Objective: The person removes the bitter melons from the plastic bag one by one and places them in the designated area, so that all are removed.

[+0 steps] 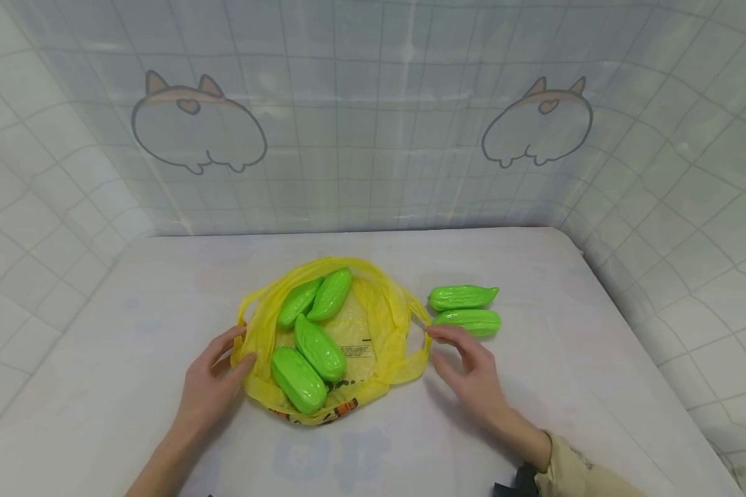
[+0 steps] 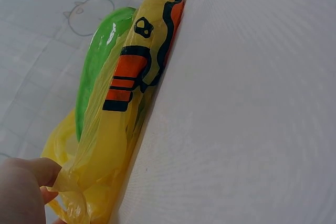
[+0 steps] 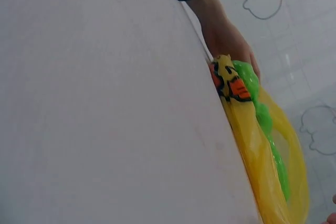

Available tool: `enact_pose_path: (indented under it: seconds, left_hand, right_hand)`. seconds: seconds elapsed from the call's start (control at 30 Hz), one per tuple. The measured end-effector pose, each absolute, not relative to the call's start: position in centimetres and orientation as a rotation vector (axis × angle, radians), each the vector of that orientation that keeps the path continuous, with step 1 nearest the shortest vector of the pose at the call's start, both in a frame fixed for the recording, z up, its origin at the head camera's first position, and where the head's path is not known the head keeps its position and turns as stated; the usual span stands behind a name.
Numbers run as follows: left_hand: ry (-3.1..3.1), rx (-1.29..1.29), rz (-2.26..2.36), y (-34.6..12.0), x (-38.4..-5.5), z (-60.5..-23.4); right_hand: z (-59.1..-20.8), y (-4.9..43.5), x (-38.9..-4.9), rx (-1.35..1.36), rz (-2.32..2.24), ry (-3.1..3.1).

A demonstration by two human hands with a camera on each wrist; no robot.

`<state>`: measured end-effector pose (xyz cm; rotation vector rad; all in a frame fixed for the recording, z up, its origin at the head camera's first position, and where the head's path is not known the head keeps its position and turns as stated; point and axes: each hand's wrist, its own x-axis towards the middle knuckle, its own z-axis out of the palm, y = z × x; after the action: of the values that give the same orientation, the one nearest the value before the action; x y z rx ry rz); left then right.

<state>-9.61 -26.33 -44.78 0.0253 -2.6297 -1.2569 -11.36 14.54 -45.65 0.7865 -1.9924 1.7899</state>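
Observation:
A yellow plastic bag (image 1: 379,338) lies on the table with its mouth spread open. Several glossy green ridged play vegetables, shaped like stubby gourds (image 1: 320,348), sit inside it. At the bag's left side my left hand (image 1: 208,386) pinches the handle edge between thumb and fingers; the left wrist view shows the thumb (image 2: 44,171) against the plastic. My right hand (image 1: 472,376) is at the right handle loop, its fingertips touching the plastic and the thumb held apart. Two more green gourds (image 1: 463,297) lie side by side just beyond that hand.
The white table (image 1: 566,345) is bounded by a tiled-pattern curtain (image 1: 373,138) with cartoon animal drawings at the back. Similar sheets (image 1: 702,241) rise along both sides. Black and orange print shows on the bag's near side.

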Motion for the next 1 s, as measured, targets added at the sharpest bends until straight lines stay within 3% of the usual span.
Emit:
enact_pose_path:
  seconds: [1.0]
  left_hand:
    - [-2.629, 0.02, -1.315, -26.2, -9.4, -44.1]
  right_hand:
    - [-44.8, 8.1, -12.3, 0.602, 1.934, -2.459]
